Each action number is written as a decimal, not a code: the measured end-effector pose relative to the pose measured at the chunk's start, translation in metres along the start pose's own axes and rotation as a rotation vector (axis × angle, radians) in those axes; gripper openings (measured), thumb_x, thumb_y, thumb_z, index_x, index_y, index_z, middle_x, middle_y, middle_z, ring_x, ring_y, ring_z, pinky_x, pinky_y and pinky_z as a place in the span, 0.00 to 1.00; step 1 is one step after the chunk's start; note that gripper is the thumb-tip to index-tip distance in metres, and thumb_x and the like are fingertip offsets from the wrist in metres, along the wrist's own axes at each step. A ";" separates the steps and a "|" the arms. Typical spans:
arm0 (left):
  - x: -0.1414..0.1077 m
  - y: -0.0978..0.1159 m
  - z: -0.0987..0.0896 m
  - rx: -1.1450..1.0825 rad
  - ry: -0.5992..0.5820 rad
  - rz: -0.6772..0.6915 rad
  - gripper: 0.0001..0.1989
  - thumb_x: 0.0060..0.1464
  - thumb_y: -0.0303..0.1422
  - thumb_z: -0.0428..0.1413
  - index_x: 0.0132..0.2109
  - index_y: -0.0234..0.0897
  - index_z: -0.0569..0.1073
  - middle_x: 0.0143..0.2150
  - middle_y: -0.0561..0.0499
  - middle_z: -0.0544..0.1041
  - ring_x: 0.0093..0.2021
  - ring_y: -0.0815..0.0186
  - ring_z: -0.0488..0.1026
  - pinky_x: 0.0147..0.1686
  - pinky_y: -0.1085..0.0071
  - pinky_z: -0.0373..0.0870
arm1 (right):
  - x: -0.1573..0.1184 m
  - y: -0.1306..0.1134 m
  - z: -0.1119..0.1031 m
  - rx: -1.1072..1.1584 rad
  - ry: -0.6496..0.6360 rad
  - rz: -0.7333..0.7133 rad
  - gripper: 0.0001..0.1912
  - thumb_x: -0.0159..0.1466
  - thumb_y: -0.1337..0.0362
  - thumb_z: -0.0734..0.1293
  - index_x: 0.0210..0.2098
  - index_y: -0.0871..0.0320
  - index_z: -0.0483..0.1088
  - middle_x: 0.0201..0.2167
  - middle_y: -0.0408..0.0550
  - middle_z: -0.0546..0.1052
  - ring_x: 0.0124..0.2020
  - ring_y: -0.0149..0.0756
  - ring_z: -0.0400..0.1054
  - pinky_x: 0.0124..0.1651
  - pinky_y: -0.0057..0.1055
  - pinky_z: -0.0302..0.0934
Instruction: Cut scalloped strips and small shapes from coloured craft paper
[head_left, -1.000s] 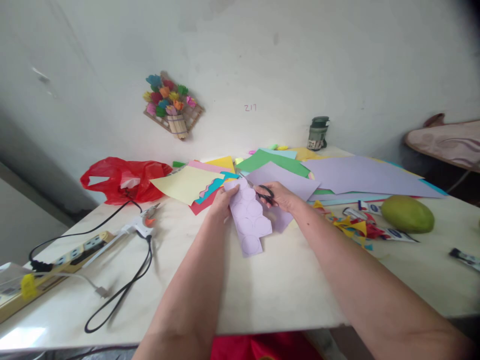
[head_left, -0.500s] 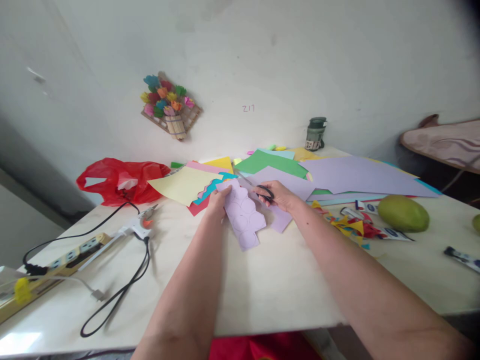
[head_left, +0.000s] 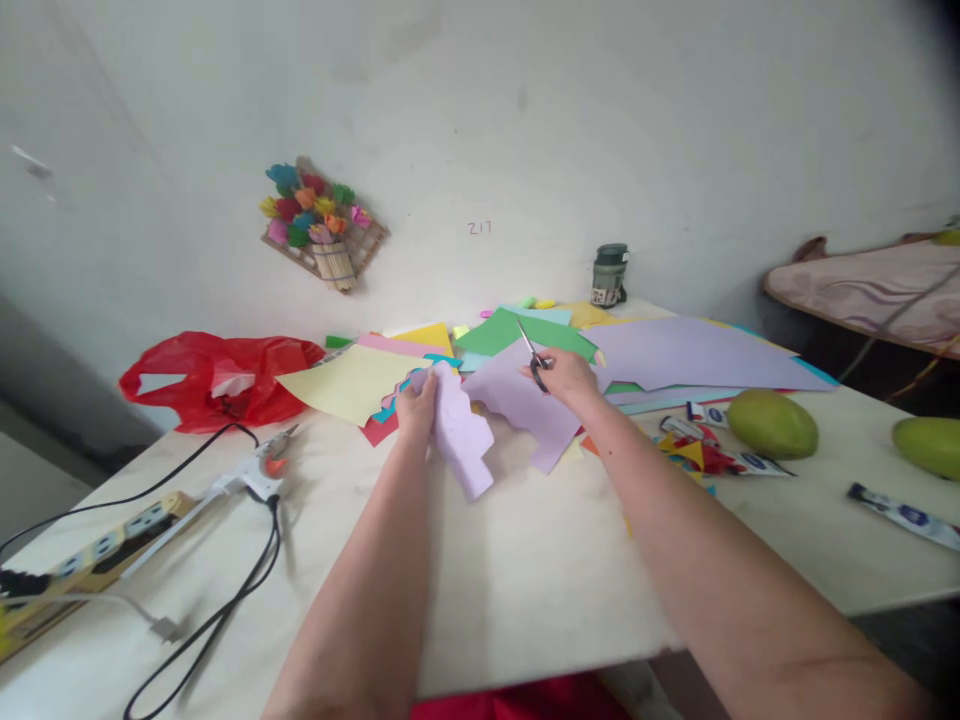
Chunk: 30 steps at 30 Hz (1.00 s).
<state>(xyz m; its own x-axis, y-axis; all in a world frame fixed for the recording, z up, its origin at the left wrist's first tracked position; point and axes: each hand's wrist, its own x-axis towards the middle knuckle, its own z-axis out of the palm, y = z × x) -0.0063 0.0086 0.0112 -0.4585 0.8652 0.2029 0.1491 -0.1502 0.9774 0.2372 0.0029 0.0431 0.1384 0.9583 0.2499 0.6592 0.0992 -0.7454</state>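
The pale, smooth surface (head_left: 487, 590) is the largest thing. On its right back part lies a wide lilac paper sheet (head_left: 705, 350), and at its left back part rests a crumpled red plastic bag (head_left: 187, 390). In the middle, in front of other coloured papers, is a lilac paper strip with a wavy cut edge (head_left: 461, 440). The right hand (head_left: 570, 378) is closed around the dark handles of thin metal scissors (head_left: 527, 340), whose blades are apart from this strip. The left hand (head_left: 415, 410) pinches the strip's upper left side.
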 end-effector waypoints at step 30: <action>0.007 0.028 0.051 1.030 -0.401 0.278 0.32 0.54 0.47 0.52 0.62 0.39 0.62 0.52 0.41 0.77 0.66 0.49 0.56 0.63 0.39 0.30 | -0.013 -0.005 0.017 -0.330 -0.087 0.097 0.19 0.59 0.51 0.66 0.42 0.56 0.76 0.34 0.51 0.80 0.34 0.39 0.75 0.34 0.28 0.61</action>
<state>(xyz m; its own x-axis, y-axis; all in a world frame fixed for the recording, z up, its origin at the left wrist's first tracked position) 0.0389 0.0351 0.0368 -0.0113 0.9818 0.1897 0.9352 -0.0568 0.3495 0.2196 -0.0050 0.0332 0.1578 0.9797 0.1235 0.8515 -0.0717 -0.5194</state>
